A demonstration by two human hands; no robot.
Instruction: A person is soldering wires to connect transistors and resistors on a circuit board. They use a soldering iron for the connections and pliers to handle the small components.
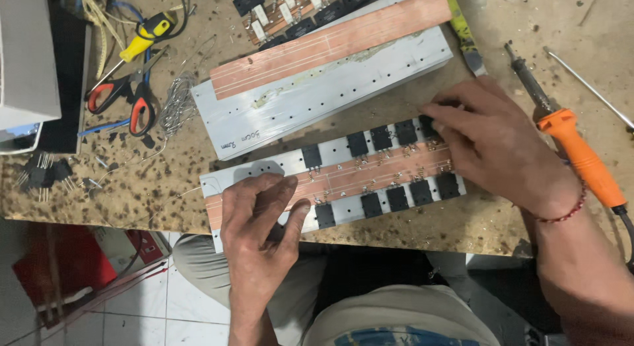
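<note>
A long aluminium plate (340, 150) with a copper strip (370, 176) down its middle lies near the bench's front edge. Two rows of black transistors (385, 137) are soldered along the strip. My left hand (263, 217) rests flat on the plate's left end, thumb by a front-row transistor (325, 215). My right hand (492, 138) lies over the right end, its fingertips touching the rearmost transistor (428, 126) of the back row. Neither hand grips anything.
A second aluminium plate (343, 81) with a copper strip lies behind. An orange-handled soldering iron (568, 138) lies at the right. Red-handled scissors (129, 95), a yellow screwdriver (135, 45), solder wire (177, 105) and loose transistors (43, 174) sit at the left. A thin metal rod (588, 88) lies far right.
</note>
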